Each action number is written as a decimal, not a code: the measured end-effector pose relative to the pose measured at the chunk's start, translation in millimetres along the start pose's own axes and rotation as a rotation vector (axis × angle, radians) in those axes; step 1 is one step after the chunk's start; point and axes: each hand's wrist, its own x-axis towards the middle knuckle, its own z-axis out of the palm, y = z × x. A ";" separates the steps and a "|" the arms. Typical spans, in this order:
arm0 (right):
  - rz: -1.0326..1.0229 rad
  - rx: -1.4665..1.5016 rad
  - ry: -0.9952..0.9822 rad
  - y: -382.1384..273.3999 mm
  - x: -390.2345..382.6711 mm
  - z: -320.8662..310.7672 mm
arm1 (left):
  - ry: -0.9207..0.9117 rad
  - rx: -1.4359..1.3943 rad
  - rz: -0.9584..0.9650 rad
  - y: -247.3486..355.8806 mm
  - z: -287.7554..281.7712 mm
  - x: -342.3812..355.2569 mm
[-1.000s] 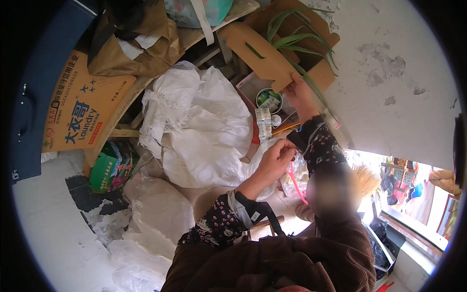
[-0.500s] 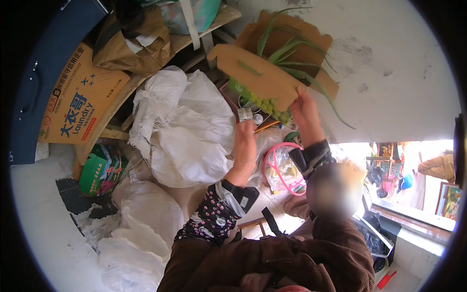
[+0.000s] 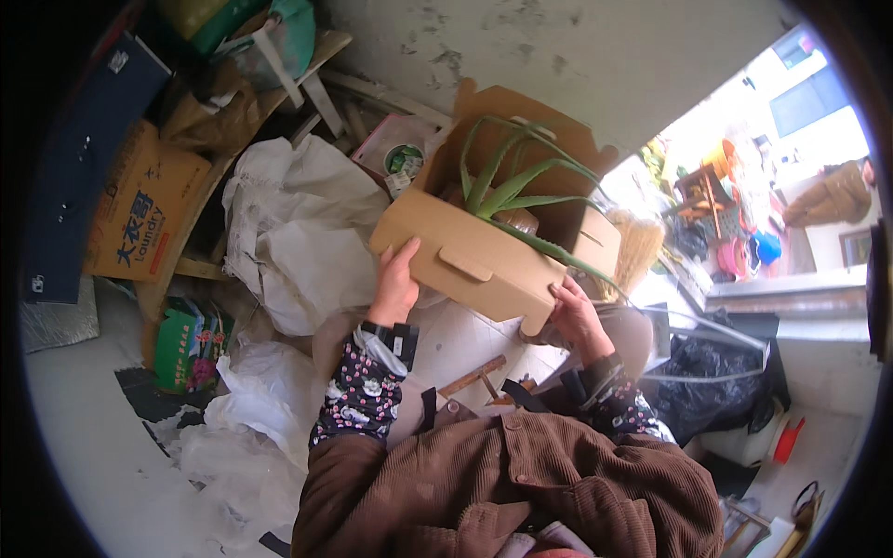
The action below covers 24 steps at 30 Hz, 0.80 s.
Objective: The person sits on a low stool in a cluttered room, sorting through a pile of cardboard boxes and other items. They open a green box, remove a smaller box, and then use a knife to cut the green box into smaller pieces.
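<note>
Both of my hands hold an open cardboard box [image 3: 474,274] with a long-leaved green plant [image 3: 502,191], apparently aloe, inside. My left hand [image 3: 396,284] grips the left part of the box's front flap, fingers closed on it. At that flap's right end my right hand [image 3: 577,316] is closed on the edge, thumb and fingers on the cardboard. Just behind the box's left side sits a pink-rimmed container [image 3: 391,139] holding a round tin and small packets. A white woven sack [image 3: 288,242] lies close to the left of the box.
Left: a wooden shelf [image 3: 163,279] with bags, a printed carton [image 3: 139,214], a blue panel and a green box [image 3: 186,344]; plastic sheeting [image 3: 242,456] below. Right: a straw broom [image 3: 633,251], black bags [image 3: 707,372] and a doorway with clutter beyond. A wall [image 3: 595,56] stands behind.
The box with the plant has moved down and nearer to me, its front flap now lower. My left hand has moved left onto that flap; the view has shifted, showing more of the doorway.
</note>
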 end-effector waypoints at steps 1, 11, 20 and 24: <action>0.004 -0.005 -0.114 -2.5 -7.0 -11.2 | 0.022 0.011 -0.004 -12.5 -0.1 -17.2; -0.121 -1.128 0.157 -38.3 -72.9 -10.5 | 0.012 0.089 -0.018 -48.5 -13.2 -75.5; -0.951 -1.814 -0.103 -39.9 26.6 69.7 | 0.009 0.100 0.005 -51.7 -10.6 -79.2; -1.031 -2.340 -0.129 -38.4 81.0 79.0 | -0.035 0.107 0.032 -53.1 -13.3 -77.7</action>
